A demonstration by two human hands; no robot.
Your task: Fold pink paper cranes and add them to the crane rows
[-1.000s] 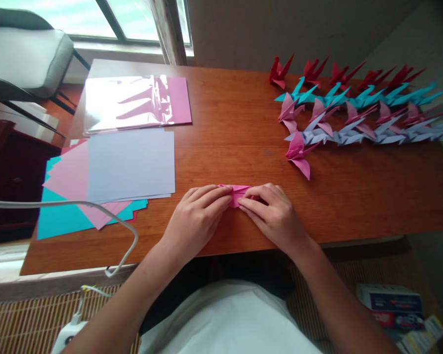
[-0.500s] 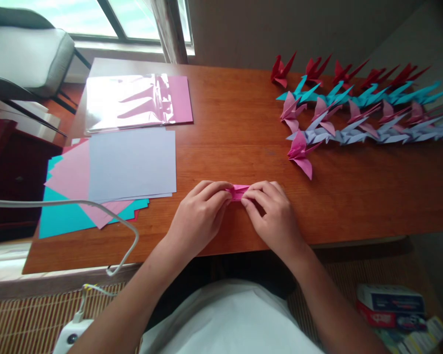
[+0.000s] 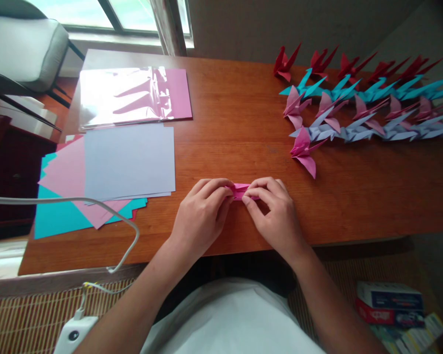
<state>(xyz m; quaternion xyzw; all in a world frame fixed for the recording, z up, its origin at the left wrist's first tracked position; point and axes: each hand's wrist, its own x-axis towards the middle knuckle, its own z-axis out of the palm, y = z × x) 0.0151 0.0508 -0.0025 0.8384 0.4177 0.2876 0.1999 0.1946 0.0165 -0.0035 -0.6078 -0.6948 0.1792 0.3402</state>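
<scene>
A small folded piece of bright pink origami paper (image 3: pixel 239 191) lies between my hands, low over the front part of the wooden table (image 3: pixel 221 147). My left hand (image 3: pixel 205 209) pinches its left end, fingers and thumb closed. On the opposite end, my right hand (image 3: pixel 273 204) grips the paper between thumb and fingertips. Fingers cover both ends, so only the middle, with a lengthwise slit or crease, shows. To the right stands a finished bright pink paper crane (image 3: pixel 303 151).
Rows of red cranes (image 3: pixel 286 64), turquoise cranes (image 3: pixel 300 87), light pink cranes (image 3: pixel 294 105) and lavender cranes (image 3: pixel 321 130) line the back right. At left are lavender sheets (image 3: pixel 131 162), turquoise sheets (image 3: pixel 61 214) and a plastic-wrapped paper pack (image 3: pixel 179 93). A white cable (image 3: pixel 112 212) arcs over the front left.
The camera view has shifted slightly. Both hands keep their pinch on the pink paper, with only a very small shift of the fingers.
</scene>
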